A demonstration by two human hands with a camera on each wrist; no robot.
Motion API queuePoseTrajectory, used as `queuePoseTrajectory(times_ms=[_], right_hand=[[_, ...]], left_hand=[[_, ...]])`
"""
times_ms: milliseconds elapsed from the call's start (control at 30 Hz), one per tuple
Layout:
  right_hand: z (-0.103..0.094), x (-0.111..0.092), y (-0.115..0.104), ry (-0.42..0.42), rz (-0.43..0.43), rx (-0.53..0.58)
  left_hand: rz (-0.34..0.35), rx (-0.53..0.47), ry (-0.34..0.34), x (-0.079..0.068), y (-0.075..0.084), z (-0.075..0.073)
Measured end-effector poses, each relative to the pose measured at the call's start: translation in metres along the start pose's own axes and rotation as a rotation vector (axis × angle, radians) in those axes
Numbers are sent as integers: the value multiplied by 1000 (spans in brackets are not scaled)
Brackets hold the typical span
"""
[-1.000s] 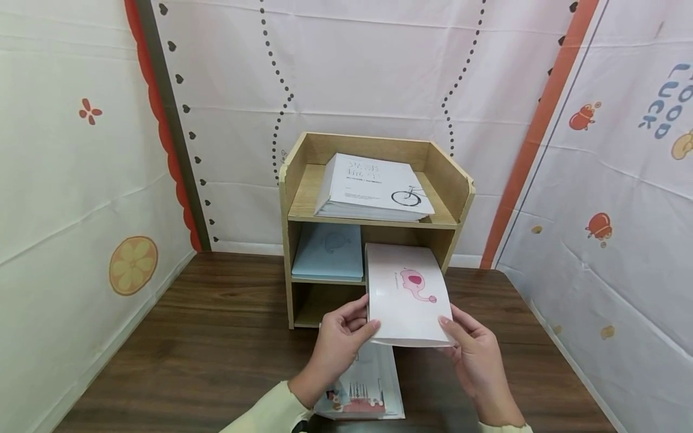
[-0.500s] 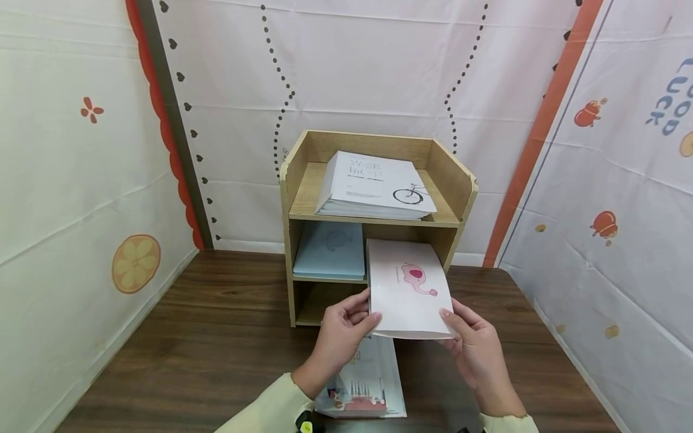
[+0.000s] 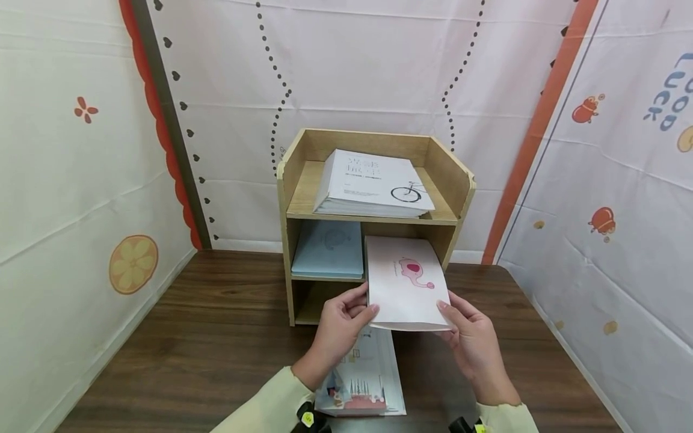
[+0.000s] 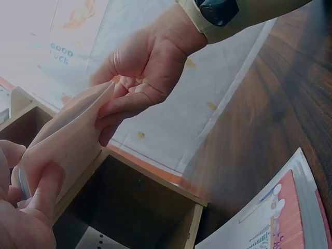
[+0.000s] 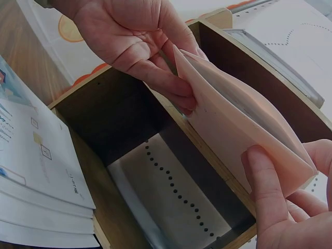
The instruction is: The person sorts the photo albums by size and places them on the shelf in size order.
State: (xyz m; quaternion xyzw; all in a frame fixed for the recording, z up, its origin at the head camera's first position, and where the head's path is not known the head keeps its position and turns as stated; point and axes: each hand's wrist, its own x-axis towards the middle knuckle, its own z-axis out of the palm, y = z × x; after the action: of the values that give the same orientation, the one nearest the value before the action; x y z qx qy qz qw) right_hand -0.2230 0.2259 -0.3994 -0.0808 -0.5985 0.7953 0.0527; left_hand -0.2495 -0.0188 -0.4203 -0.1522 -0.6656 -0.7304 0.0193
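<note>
Both hands hold a pale pink notebook (image 3: pixel 403 307) with an elephant on its cover, thumbs on top and fingers beneath. My left hand (image 3: pixel 338 328) pinches its near left corner, my right hand (image 3: pixel 473 340) its near right corner. Its far part reaches into the middle level of a small wooden shelf (image 3: pixel 368 138), at the right. A light blue notebook (image 3: pixel 327 249) lies on that level at the left. From below, the right wrist view shows the pink cover (image 5: pixel 218 122) bowing, with the pages slightly apart between the hands.
A thick stack of white books (image 3: pixel 373 183) with a bicycle drawing lies on the shelf's top level. Another stack of books (image 3: pixel 368 379) lies on the dark wooden table (image 3: pixel 216 361) in front of the shelf, below the hands. Printed white cloth (image 3: pixel 368 66) surrounds the table.
Both hands have moved slightly forward with the pink notebook, so it reaches a little deeper into the shelf. The grip looks the same, and the other books stay in place.
</note>
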Motion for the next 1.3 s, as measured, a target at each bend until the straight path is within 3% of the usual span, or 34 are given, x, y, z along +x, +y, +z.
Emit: queuePoseTrajectory(times_ms=[1300], right_hand=[[5, 20, 0, -6, 10, -15]], left_hand=[[9, 48, 25, 22, -3, -1]])
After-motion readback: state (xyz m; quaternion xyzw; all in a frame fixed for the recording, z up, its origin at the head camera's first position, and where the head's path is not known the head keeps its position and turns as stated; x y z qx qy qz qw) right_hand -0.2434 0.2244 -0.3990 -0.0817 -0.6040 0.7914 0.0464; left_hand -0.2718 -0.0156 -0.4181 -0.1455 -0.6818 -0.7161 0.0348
